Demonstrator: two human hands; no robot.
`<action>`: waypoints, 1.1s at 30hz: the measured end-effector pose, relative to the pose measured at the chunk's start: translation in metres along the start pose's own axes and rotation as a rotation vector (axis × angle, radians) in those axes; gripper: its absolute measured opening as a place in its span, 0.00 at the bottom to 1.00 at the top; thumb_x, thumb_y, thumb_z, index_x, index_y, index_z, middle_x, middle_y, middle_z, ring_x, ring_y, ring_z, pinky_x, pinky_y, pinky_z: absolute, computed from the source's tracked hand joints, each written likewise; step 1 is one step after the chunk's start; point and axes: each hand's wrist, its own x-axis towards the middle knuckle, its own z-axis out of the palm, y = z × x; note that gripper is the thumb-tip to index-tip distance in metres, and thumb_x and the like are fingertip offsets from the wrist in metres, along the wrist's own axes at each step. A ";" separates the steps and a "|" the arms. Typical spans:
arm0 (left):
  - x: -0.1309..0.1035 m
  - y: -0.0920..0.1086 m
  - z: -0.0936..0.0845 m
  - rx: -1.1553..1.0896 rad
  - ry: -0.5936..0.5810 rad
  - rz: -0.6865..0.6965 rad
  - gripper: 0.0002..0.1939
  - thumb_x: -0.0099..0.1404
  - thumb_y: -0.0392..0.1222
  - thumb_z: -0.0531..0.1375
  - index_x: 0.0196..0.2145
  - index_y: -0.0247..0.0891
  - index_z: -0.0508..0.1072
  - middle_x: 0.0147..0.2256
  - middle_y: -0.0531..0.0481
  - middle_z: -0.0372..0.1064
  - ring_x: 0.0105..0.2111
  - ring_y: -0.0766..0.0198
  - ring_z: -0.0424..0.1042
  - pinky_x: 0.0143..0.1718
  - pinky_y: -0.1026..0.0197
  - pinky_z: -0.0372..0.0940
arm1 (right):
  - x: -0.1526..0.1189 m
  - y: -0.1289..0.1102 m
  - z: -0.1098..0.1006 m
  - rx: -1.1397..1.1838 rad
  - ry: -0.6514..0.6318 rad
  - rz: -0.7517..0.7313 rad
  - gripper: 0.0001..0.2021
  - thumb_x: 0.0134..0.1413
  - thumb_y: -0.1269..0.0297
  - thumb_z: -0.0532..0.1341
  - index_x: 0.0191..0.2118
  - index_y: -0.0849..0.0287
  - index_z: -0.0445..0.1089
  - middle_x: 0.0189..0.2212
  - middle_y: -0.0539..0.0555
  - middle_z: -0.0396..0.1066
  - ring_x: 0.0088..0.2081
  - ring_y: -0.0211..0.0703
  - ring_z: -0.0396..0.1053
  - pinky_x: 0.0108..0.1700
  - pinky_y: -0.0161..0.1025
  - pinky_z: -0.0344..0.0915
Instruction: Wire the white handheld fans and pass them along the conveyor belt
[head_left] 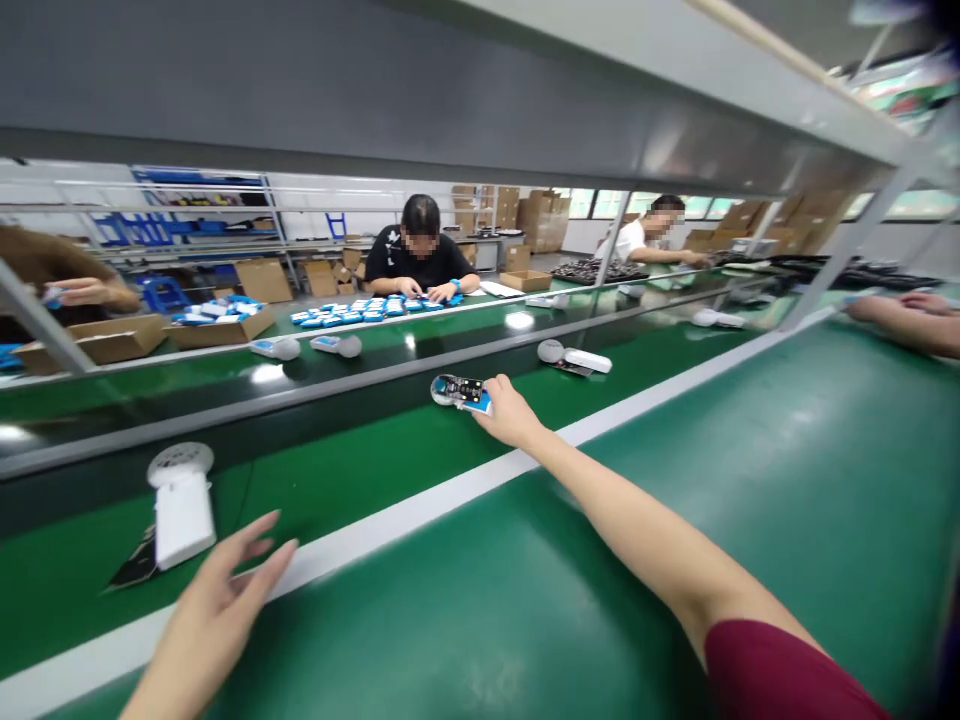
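My right hand [510,411] is closed on the blue end of a handheld device [461,391] with a round head and an exposed black circuit board, over the green belt [360,460]. At the lower left, my left hand [225,600] has its fingers apart and holds nothing. Just beyond it lies a white device [184,515] with a round head and a dark flat piece beside it. Another white device [587,360] rests on the belt to the right of my right hand.
A white edge strip [420,505] separates the belt from the green tabletop [480,600]. A grey rail [315,380] runs beyond the belt, with more devices past it. Overhead is a grey shelf [360,90]. Other people sit across the line; a person's arms [907,322] show at right.
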 end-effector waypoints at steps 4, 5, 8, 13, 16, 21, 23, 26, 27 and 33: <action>-0.012 0.062 0.012 -0.692 -0.251 -0.400 0.25 0.58 0.55 0.54 0.49 0.37 0.61 0.50 0.37 0.61 0.47 0.54 0.65 0.39 0.55 0.67 | -0.052 -0.070 0.000 -0.101 0.116 -0.369 0.11 0.51 0.66 0.54 0.40 0.67 0.63 0.35 0.61 0.62 0.33 0.46 0.59 0.33 0.40 0.55; -0.012 0.071 0.013 -0.820 -0.298 -0.452 0.25 0.59 0.55 0.53 0.48 0.35 0.62 0.50 0.36 0.61 0.47 0.54 0.65 0.38 0.55 0.67 | -0.066 -0.084 0.000 -0.151 0.176 -0.495 0.10 0.52 0.68 0.53 0.39 0.67 0.63 0.32 0.59 0.62 0.31 0.45 0.59 0.31 0.40 0.54; -0.012 0.084 0.014 -0.976 -0.430 -0.497 0.21 0.61 0.53 0.50 0.42 0.33 0.65 0.45 0.35 0.65 0.42 0.56 0.68 0.34 0.57 0.67 | -0.104 -0.113 -0.001 -0.211 0.334 -0.771 0.09 0.52 0.74 0.51 0.38 0.66 0.64 0.27 0.56 0.62 0.27 0.43 0.58 0.29 0.40 0.53; -0.008 0.084 0.007 -0.443 -0.617 -0.318 0.13 0.59 0.40 0.49 0.38 0.31 0.66 0.34 0.42 0.69 0.33 0.64 0.70 0.33 0.61 0.67 | -0.131 -0.130 -0.001 -0.181 0.272 -0.812 0.15 0.49 0.69 0.54 0.44 0.67 0.62 0.26 0.55 0.62 0.25 0.42 0.58 0.26 0.40 0.51; -0.001 0.089 0.002 -0.215 -0.638 -0.264 0.09 0.55 0.38 0.50 0.30 0.31 0.67 0.26 0.46 0.69 0.26 0.62 0.70 0.26 0.61 0.67 | -0.136 -0.132 0.003 -0.137 0.243 -0.887 0.10 0.51 0.65 0.54 0.39 0.62 0.64 0.28 0.55 0.62 0.25 0.40 0.58 0.25 0.40 0.48; 0.000 0.111 0.006 0.222 -0.368 -0.054 0.12 0.53 0.29 0.49 0.35 0.30 0.67 0.31 0.40 0.66 0.33 0.54 0.68 0.36 0.51 0.63 | -0.132 -0.138 0.012 -0.013 0.296 -1.068 0.08 0.54 0.73 0.50 0.27 0.61 0.63 0.24 0.51 0.62 0.24 0.37 0.56 0.24 0.38 0.43; -0.004 0.112 0.008 0.322 -0.339 0.024 0.16 0.53 0.25 0.47 0.38 0.30 0.68 0.35 0.39 0.65 0.36 0.53 0.67 0.40 0.50 0.61 | -0.128 -0.136 0.012 0.011 0.278 -1.089 0.09 0.55 0.74 0.50 0.27 0.61 0.63 0.23 0.51 0.62 0.24 0.37 0.55 0.25 0.38 0.43; -0.012 0.094 0.003 0.443 -0.337 0.259 0.21 0.56 0.26 0.46 0.46 0.37 0.65 0.42 0.42 0.63 0.36 0.59 0.68 0.38 0.56 0.63 | -0.122 -0.121 0.007 -0.018 0.224 -1.193 0.08 0.55 0.74 0.50 0.28 0.60 0.64 0.25 0.52 0.63 0.25 0.36 0.55 0.26 0.38 0.45; -0.015 0.085 -0.001 0.473 -0.327 0.349 0.23 0.57 0.27 0.45 0.50 0.40 0.62 0.43 0.44 0.61 0.36 0.61 0.68 0.36 0.59 0.64 | -0.122 -0.113 0.004 -0.028 0.198 -1.248 0.08 0.55 0.73 0.50 0.29 0.60 0.64 0.25 0.52 0.63 0.25 0.36 0.55 0.27 0.39 0.46; -0.054 0.042 -0.007 0.481 -0.258 0.610 0.18 0.60 0.29 0.45 0.42 0.41 0.68 0.49 0.41 0.55 0.45 0.58 0.63 0.38 0.58 0.66 | -0.134 -0.076 -0.005 -0.046 0.046 -1.348 0.08 0.57 0.71 0.49 0.33 0.59 0.65 0.27 0.51 0.64 0.27 0.36 0.58 0.33 0.40 0.53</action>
